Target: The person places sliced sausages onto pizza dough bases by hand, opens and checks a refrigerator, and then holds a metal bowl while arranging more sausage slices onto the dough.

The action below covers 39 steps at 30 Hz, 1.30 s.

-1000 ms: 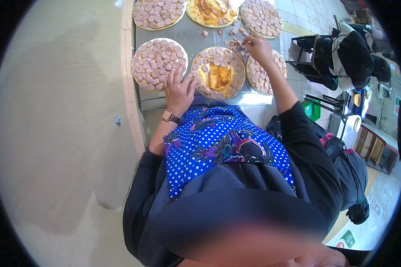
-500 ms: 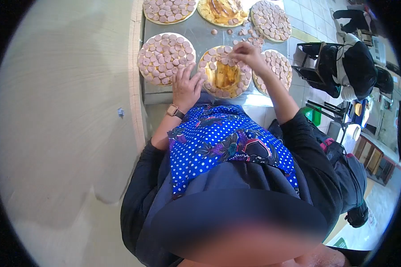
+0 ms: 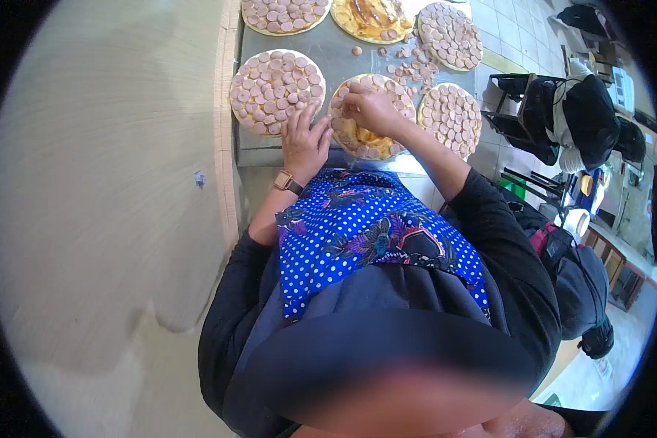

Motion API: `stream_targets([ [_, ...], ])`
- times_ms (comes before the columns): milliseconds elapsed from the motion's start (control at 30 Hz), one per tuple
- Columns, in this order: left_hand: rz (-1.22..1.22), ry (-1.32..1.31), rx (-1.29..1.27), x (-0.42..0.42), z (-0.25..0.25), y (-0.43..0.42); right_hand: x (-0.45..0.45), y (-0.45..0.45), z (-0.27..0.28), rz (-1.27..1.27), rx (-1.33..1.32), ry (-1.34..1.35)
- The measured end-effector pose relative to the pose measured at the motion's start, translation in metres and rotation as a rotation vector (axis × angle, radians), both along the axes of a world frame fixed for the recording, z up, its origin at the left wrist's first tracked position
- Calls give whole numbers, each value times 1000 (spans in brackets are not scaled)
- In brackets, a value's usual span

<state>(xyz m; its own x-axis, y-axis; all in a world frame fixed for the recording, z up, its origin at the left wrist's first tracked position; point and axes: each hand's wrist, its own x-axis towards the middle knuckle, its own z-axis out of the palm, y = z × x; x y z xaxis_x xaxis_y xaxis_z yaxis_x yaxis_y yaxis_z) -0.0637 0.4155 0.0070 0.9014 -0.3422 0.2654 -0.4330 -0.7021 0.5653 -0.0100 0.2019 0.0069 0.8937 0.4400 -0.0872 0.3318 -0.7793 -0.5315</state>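
My right hand [image 3: 376, 114] is over the middle pizza [image 3: 359, 143], its fingertips pinched together near the sauce-covered centre. What the pinch holds, if anything, is hidden. Round sausage slices ring that pizza's edge, and orange-brown sauce shows inside the ring. My left hand [image 3: 304, 146] lies at the near side of the table between two pizzas, fingers spread and apparently holding nothing. Its fingertips reach the edge of the left pizza [image 3: 276, 91], which is covered with sausage slices. To the right lies another sliced-sausage pizza [image 3: 451, 120].
Loose sausage slices [image 3: 416, 71] are scattered on the grey metal table [image 3: 337, 58]. Farther back lie two topped pizzas, left [image 3: 287, 14] and right [image 3: 450, 36], and a mostly sauced one [image 3: 371, 18] between them. A wall [image 3: 109, 182] borders the left side.
My right hand has moved left and slightly nearer across the middle pizza, from its far right part to its centre-left. My left hand stays in nearly the same place.
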Motion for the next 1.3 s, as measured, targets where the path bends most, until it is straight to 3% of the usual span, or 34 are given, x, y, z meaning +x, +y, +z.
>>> stream_targets([
  [133,11,20,8,1,6,1,3,-10,11,-68,83,65],
  [200,18,35,-4,1,8,2,15,-47,7,-380,245,117],
  [267,32,22,12,1,9,5,27,-92,-2,-598,161,6],
  [333,36,4,22,0,8,8,33,-139,0,-630,-201,-126],
  [433,24,0,29,0,5,9,33,-176,-21,-685,-452,-235],
  [467,30,2,43,-1,2,9,39,-186,-36,-719,-422,-180],
  [567,28,2,53,0,3,6,50,-173,-33,-722,-212,39],
  [600,25,5,49,1,4,5,51,-163,-28,-765,21,143],
  [700,12,-3,30,3,3,5,61,-145,-14,-718,-65,69],
  [733,11,-1,31,4,3,5,66,-150,-18,-643,-112,-105],
  [933,23,1,79,2,2,10,110,-146,-11,-593,-490,-109],
  [1133,39,-5,99,-1,2,13,122,-139,-10,-440,-682,-130],
  [1233,60,1,96,-1,3,14,119,-142,-19,-506,-469,32],
  [1300,65,5,87,-2,3,14,116,-144,-29,-585,-383,-8],
])
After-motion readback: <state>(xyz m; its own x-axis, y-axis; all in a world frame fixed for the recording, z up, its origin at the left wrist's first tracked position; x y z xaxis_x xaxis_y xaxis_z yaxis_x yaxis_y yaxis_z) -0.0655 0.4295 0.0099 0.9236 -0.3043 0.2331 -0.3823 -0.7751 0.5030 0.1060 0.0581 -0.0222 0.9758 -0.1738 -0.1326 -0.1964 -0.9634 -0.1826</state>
